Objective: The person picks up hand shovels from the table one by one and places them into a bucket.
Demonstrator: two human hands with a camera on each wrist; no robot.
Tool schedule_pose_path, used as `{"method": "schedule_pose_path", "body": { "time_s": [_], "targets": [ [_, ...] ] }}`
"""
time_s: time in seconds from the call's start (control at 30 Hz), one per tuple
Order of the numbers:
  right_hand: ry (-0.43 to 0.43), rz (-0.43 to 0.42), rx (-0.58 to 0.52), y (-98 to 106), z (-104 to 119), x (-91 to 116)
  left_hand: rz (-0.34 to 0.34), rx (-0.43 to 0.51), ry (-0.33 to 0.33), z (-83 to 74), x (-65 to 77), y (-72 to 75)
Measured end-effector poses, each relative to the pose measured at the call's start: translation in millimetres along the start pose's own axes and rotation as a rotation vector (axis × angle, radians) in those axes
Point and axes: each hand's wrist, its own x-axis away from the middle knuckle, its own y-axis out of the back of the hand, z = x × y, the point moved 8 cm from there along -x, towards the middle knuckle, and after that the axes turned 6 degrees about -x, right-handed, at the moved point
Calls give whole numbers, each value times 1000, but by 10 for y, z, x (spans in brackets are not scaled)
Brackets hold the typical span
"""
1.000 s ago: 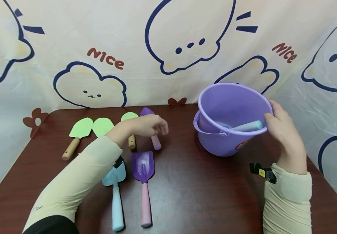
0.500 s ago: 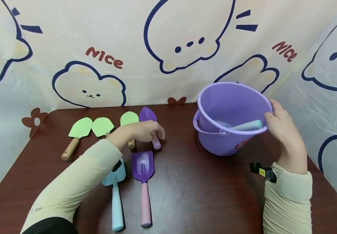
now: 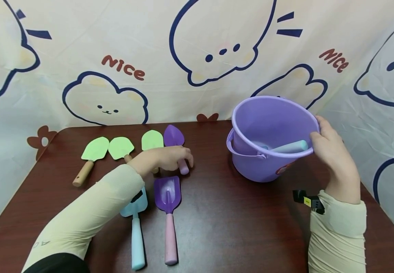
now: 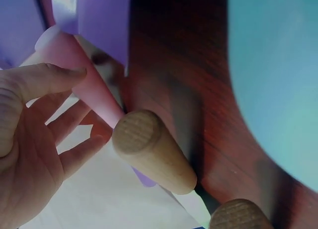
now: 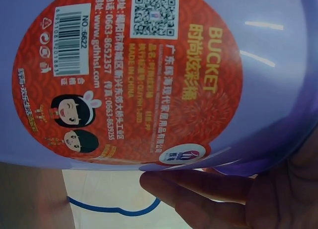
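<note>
My left hand [image 3: 172,158] is at a small trowel with a pointed purple blade [image 3: 174,135]. In the left wrist view, my thumb and fingers lie on two sides of its pink handle [image 4: 92,82], pinching it. On the right, my right hand [image 3: 333,159] grips the rim of a purple bucket [image 3: 258,168], which leans toward me. A tool with a light blue handle [image 3: 290,147] lies inside; its head is mostly hidden. The right wrist view shows the bucket's red label [image 5: 134,90] and my fingers [image 5: 208,189] beneath it.
Green-bladed trowels with wooden handles, one leaf-shaped [image 3: 95,149], another beside it [image 3: 121,148] and a third [image 3: 152,139], line the back left. A blue shovel [image 3: 137,242] and a purple shovel with a pink handle [image 3: 171,239] lie nearer. A printed cloth [image 3: 169,102] hangs behind the table [image 3: 231,227].
My left hand has come down and slightly left onto the pink handle of the small purple trowel. My right hand and the bucket have stayed in place.
</note>
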Motion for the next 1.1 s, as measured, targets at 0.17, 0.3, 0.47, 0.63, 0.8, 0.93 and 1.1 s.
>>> {"method": "schedule_pose_path", "body": {
  "time_s": [0.17,0.3,0.47,0.63,0.8,0.93,1.1],
  "targets": [
    [0,4,0,-5,-5,-9,1,-16,-19,-17,-14,-27],
    [2,9,3,-2,-15,-17,-4,-24,-21,-15,-23,-42],
    [10,5,21,9,-20,-28,-26,-74,-38,-17,-34,-49],
    [6,8,21,4,-32,-25,-59,-99,-60,-32,-46,-72],
    [4,19,17,-6,-37,-20,-91,-128,-78,-68,-55,-88],
    [3,17,28,3,-32,-21,-94,-150,-62,-77,-63,-74],
    [2,16,27,12,-34,-21,-108,-140,-73,-93,-69,-39]
  ]
}}
